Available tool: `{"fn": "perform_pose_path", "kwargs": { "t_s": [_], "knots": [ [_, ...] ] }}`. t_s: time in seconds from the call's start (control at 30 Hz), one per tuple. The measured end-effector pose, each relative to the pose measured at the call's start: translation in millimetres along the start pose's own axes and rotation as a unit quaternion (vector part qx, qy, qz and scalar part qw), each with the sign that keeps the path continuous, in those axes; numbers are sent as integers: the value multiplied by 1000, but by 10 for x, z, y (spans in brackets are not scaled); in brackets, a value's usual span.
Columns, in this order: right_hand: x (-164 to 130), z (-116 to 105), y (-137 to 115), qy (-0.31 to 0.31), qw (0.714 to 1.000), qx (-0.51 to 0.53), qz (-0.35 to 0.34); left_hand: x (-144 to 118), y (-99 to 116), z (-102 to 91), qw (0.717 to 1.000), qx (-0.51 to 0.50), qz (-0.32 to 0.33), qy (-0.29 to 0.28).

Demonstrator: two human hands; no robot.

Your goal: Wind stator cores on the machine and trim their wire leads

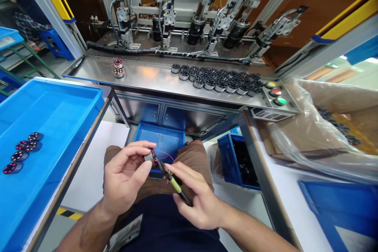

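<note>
Two hands work over the lap: left hand [125, 177] fingers clamped on a wound stator [151, 158], right hand [197, 201] fingers clamped on yellow-handled cutters [174, 183] at its red wire [167, 154].

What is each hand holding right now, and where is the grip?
Left hand pinches the wound stator by its rim; right hand holds the small cutters by their handles.

To my left a blue tray [67, 102] holds five wound stators [23, 151]. Ahead, bare cores [218, 78] crowd the steel tabletop [147, 76] near three buttons [275, 92]; a plastic bag [325, 126] lies right.
</note>
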State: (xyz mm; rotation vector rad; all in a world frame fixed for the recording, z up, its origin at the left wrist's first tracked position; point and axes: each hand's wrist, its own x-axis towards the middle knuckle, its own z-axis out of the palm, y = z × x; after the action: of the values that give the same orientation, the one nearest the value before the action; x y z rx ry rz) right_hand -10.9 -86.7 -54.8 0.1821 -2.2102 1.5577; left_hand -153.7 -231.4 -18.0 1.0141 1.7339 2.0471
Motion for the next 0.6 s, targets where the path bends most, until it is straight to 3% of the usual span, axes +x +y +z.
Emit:
{"fn": "perform_pose_path", "kwargs": {
  "t_s": [0.27,0.6],
  "knots": [
    [-51,12,68,9,999,-38,-6,-14,-11,-12,1000,25,14,-12],
    [27,0,21,15,1000,-8,-1,-25,-6,-31,999,32,34,-29]
  ]
}}
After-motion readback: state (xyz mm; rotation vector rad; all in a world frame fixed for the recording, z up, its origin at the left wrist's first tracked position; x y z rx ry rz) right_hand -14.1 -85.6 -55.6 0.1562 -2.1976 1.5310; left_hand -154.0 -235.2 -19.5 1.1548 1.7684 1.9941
